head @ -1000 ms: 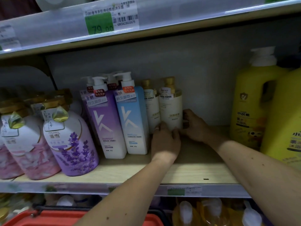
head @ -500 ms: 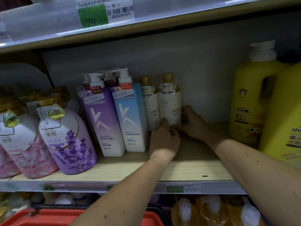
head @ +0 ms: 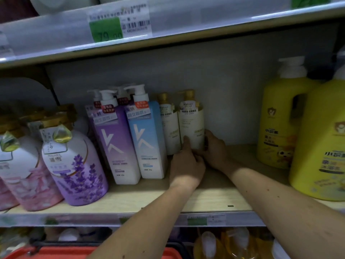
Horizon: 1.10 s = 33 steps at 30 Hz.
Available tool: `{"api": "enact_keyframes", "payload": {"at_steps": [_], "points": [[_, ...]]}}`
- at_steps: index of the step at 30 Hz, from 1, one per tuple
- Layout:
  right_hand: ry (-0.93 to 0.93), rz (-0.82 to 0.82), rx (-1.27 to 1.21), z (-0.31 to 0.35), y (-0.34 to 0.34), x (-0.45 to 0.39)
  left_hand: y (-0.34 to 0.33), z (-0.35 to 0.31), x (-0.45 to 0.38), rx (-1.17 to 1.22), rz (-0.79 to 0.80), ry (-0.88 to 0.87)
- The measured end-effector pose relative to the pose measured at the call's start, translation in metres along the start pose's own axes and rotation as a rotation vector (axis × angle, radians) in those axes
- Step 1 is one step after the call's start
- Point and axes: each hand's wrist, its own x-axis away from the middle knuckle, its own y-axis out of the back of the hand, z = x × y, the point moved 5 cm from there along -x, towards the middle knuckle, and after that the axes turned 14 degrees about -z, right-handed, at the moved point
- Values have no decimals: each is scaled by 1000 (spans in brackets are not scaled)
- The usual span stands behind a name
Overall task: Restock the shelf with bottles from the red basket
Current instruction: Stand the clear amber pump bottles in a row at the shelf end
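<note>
At the shelf's back, mid-width: white bottle point(head: 191, 126) stands upright, gold pump on top, close to the rear wall.
Shelf: wooden board point(head: 214, 195) with a bare stretch between the white bottle and the yellow jugs point(head: 278, 116) on the right.
Neighbour: a twin white bottle point(head: 169, 128) just beside it on the left, then the blue bottle point(head: 149, 139) and purple bottle point(head: 115, 144) further forward.
Left hand point(head: 186, 163): in front of the bottle, index finger lying straight up its front left face, other fingers loosely curled; touching, not wrapped round.
Right hand point(head: 214, 150): reaching in from the right, fingers curled round the bottle's lower right side and behind it.
Bottle axis: vertical; both hands meet it low, near the base.
Nearer hand: both in contact; the right has the actual hold, the left only steadies.
Step, as I judge it: squaring the bottle into its row.
Next move: likely letting go and drawing back toward the basket point(head: 130, 253) below, whose contents are hidden.
Risk: contact so low could tip the tall bottle on release.
</note>
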Motion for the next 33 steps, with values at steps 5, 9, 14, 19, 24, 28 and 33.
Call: {"api": "enact_keyframes", "payload": {"at_steps": [5,9,14,19,24,28,33], "points": [[71,-88,20,13,0,3,0,1,-1,39,-5,-6],[82,-91,32,17,0,6,-3,1,-2,45,14,-7],[88,-88,12,18,-2,8,-4,4,-4,24,20,13],[80,-69,39,7,-6,7,-7,4,1,40,55,21],[68,-22,14,9,-5,11,-5,1,3,38,92,-1],[79,-1,-8,10,-2,13,-4,1,2,-6,91,31],[93,37,-12,1,-5,7,-3,1,2,-47,87,48]]}}
